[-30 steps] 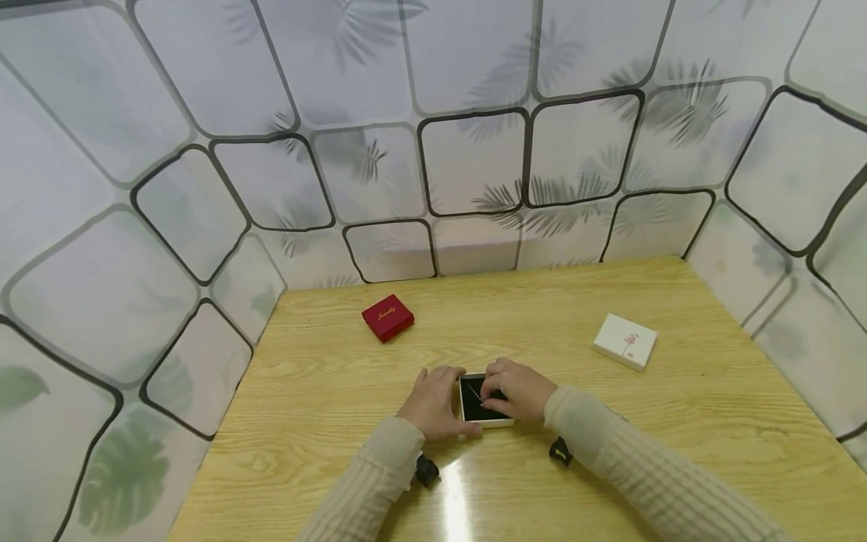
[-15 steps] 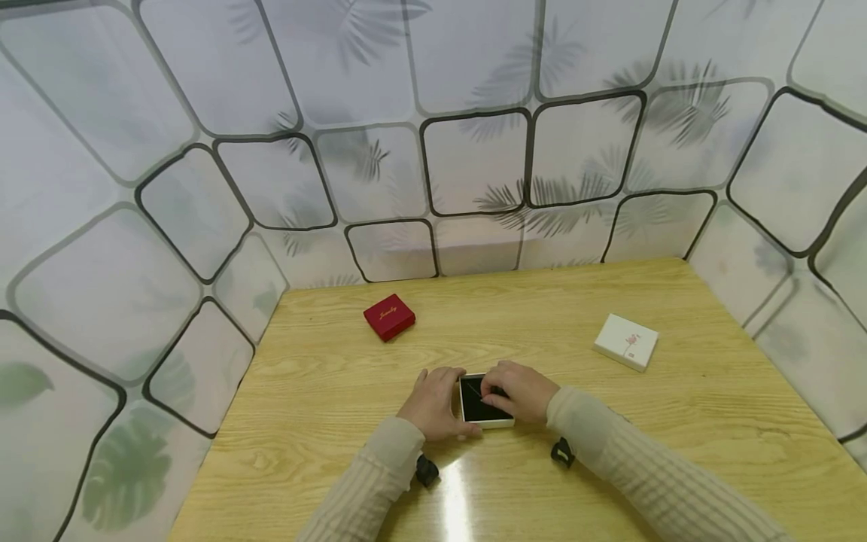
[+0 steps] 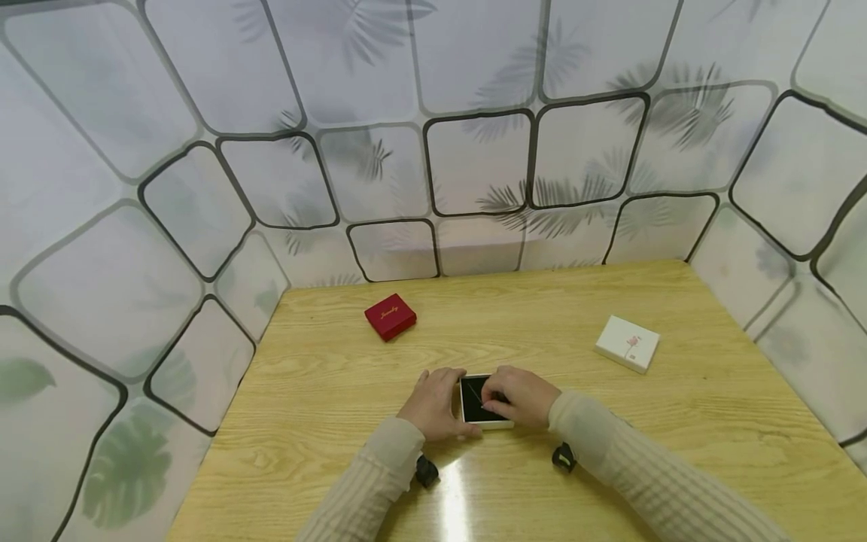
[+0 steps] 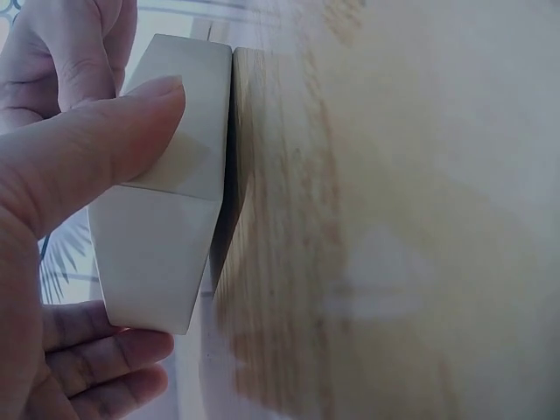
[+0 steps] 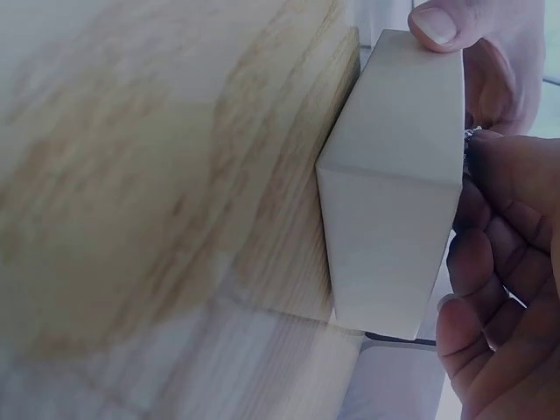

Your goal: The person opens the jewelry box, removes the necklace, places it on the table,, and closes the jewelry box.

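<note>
In front of me on the table lies an uncovered white box [image 3: 497, 424] with a black lining [image 3: 473, 412]. My left hand [image 3: 436, 404] grips its left side, thumb on the near wall and fingers round the far corner. The left wrist view shows that thumb [image 4: 131, 131] flat against the white wall. My right hand [image 3: 520, 397] is over the box's right part, thumb and index finger pinching a thin chain [image 3: 476, 393] that runs across the lining toward the upper left. A silvery bit of the chain [image 5: 471, 140] shows at the fingertips in the right wrist view; the rest is hidden.
A red box [image 3: 390, 317] with gold lettering sits toward the back left of the wooden table [image 3: 325, 421]. Toward the right lies a white lid or box [image 3: 628, 343] with a pink flower print. Patterned curtains [image 3: 474, 165] surround the table at the back and sides.
Both hands keep their places on and over the box. The chain looks thinner and fainter on the lining than a second ago. The head view has shifted very slightly.
</note>
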Demonstrator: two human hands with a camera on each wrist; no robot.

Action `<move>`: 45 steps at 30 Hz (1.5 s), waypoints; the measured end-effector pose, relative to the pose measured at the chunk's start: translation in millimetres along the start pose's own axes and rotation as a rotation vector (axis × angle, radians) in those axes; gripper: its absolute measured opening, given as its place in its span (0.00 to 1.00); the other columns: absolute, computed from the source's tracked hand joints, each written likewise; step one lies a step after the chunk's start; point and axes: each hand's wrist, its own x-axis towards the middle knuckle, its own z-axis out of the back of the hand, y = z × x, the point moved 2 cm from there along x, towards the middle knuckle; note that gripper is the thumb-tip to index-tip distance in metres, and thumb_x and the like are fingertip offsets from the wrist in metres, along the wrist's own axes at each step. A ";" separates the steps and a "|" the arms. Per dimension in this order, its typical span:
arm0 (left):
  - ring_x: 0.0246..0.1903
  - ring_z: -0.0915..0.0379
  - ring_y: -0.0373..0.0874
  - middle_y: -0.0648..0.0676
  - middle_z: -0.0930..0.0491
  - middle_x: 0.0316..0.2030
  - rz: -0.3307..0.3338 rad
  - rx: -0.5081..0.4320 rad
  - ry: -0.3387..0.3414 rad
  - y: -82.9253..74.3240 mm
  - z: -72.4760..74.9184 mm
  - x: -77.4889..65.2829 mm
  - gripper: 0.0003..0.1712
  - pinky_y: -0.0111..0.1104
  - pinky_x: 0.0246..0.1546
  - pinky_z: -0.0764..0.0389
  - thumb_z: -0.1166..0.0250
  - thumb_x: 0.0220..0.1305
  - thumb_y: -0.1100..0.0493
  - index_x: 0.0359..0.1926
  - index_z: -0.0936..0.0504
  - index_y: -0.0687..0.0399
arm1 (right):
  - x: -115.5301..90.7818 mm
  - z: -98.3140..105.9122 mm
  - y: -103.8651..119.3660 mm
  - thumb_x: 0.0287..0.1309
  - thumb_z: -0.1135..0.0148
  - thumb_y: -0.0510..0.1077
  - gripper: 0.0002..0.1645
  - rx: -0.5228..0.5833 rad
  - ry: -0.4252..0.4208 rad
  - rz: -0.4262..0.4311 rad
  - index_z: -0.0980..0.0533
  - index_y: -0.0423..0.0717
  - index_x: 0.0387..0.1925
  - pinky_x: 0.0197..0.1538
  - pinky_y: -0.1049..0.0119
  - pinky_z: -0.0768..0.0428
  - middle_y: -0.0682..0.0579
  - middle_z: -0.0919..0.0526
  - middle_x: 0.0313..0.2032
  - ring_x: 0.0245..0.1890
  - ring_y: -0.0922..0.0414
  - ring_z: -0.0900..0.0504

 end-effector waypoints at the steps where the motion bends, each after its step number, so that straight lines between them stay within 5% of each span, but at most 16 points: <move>1: 0.63 0.38 0.48 0.54 0.31 0.62 0.001 -0.003 0.003 0.1 -0.1 -0.1 0.60 0.54 0.67 0.46 0.28 0.41 0.27 0.69 0.37 0.55 | -0.3 0.0 0.4 0.60 0.34 0.47 0.06 0.003 0.002 0.001 0.23 0.61 0.29 0.38 0.68 0.24 0.68 0.26 0.30 0.33 0.67 0.29; 14: 0.64 0.39 0.49 0.53 0.32 0.63 0.001 -0.042 0.008 -1.5 1.1 -1.9 0.60 0.55 0.67 0.47 0.28 0.42 0.29 0.70 0.39 0.53 | -2.7 -1.3 3.5 0.60 0.34 0.46 0.05 0.002 -0.021 0.063 0.22 0.58 0.29 0.43 0.65 0.22 0.67 0.24 0.30 0.33 0.68 0.28; 27: 0.64 0.39 0.49 0.53 0.32 0.63 0.001 -0.021 0.021 -1.6 0.8 -2.4 0.59 0.54 0.67 0.45 0.29 0.42 0.28 0.69 0.37 0.52 | -9.2 -0.6 6.5 0.61 0.35 0.47 0.05 0.038 0.002 0.045 0.23 0.60 0.29 0.38 0.70 0.24 0.69 0.26 0.30 0.32 0.69 0.29; 33: 0.64 0.39 0.49 0.54 0.32 0.63 0.001 -0.011 0.019 -1.7 1.0 -2.3 0.59 0.53 0.67 0.44 0.29 0.42 0.28 0.69 0.37 0.53 | -12.2 -0.8 6.8 0.60 0.35 0.46 0.06 0.048 -0.005 0.052 0.23 0.60 0.29 0.46 0.64 0.22 0.70 0.26 0.29 0.31 0.69 0.30; 37: 0.64 0.39 0.48 0.54 0.32 0.63 0.001 -0.018 0.021 -1.4 0.4 -1.8 0.59 0.52 0.67 0.44 0.28 0.42 0.28 0.69 0.37 0.54 | -13.8 0.3 9.2 0.60 0.34 0.45 0.06 0.067 -0.004 0.056 0.23 0.59 0.28 0.37 0.70 0.25 0.68 0.25 0.29 0.31 0.68 0.30; 45: 0.64 0.39 0.48 0.53 0.32 0.63 -0.004 -0.020 0.017 -0.7 -0.8 -0.4 0.58 0.52 0.67 0.44 0.28 0.42 0.28 0.68 0.37 0.54 | -15.1 1.1 12.9 0.59 0.34 0.45 0.07 0.094 0.006 0.057 0.23 0.59 0.28 0.35 0.72 0.26 0.68 0.26 0.29 0.30 0.67 0.29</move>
